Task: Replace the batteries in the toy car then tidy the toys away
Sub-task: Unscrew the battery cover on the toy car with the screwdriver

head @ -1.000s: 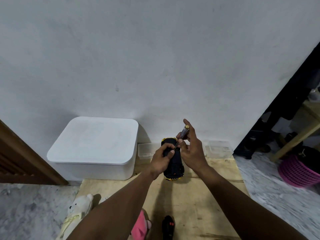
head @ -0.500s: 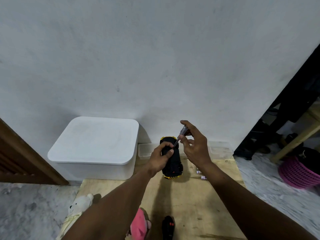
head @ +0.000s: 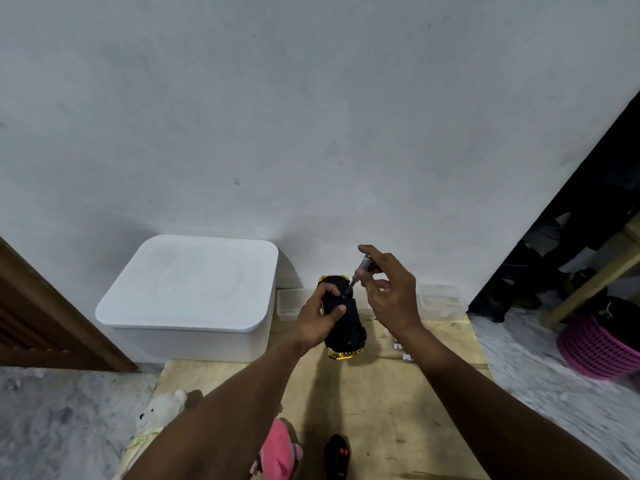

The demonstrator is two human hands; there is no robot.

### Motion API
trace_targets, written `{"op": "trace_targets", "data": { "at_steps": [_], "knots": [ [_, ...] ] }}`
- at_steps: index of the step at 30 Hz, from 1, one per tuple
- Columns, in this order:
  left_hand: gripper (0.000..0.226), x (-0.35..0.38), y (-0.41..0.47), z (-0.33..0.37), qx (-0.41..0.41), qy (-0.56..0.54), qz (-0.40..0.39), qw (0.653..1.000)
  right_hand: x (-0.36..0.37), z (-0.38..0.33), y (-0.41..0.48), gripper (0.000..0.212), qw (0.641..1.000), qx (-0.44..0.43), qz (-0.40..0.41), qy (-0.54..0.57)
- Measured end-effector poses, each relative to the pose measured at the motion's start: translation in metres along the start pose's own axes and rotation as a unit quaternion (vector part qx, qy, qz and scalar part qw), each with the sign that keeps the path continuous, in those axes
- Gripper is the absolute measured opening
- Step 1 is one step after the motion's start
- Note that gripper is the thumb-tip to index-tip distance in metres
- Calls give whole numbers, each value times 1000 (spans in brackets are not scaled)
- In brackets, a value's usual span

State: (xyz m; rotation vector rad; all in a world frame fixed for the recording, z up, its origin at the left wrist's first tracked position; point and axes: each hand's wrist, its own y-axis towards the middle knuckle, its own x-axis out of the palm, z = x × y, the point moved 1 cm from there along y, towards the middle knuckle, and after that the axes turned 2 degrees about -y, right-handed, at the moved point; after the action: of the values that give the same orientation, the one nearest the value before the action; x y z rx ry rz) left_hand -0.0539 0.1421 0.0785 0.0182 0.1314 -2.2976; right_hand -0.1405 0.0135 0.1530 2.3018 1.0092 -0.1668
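A black toy car [head: 346, 327] with gold trim is held underside up above the wooden board [head: 381, 410]. My left hand [head: 317, 322] grips its left side. My right hand [head: 391, 292] pinches a small screwdriver [head: 360, 271], whose tip touches the car's underside near its far end. Two small batteries [head: 401, 351] lie on the board just right of the car, partly hidden by my right forearm.
A closed white lidded box [head: 187, 292] stands at the left against the wall. Clear plastic containers [head: 440, 301] sit behind the car. A white plush [head: 159, 417], a pink plush [head: 277, 452] and a black remote [head: 337, 455] lie near the board's front. A pink basket [head: 599, 348] is at right.
My right hand turned the screwdriver from pointing up to tip-down onto the car's underside. The car has shifted slightly. Two batteries came into view beside my right forearm.
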Motion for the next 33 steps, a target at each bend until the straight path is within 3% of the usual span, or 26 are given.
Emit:
{"op": "trace_targets", "data": {
  "at_steps": [16, 23, 33],
  "knots": [
    [42, -2, -1, 8, -30, 3, -20, 999, 6, -4, 0, 50, 1000, -19, -10, 3],
    [51, -5, -6, 11, -35, 11, -38, 999, 6, -4, 3, 39, 1000, -27, 10, 7],
    [48, -6, -6, 11, -40, 3, -33, 999, 8, -6, 4, 38, 999, -35, 0, -3]
  ]
}}
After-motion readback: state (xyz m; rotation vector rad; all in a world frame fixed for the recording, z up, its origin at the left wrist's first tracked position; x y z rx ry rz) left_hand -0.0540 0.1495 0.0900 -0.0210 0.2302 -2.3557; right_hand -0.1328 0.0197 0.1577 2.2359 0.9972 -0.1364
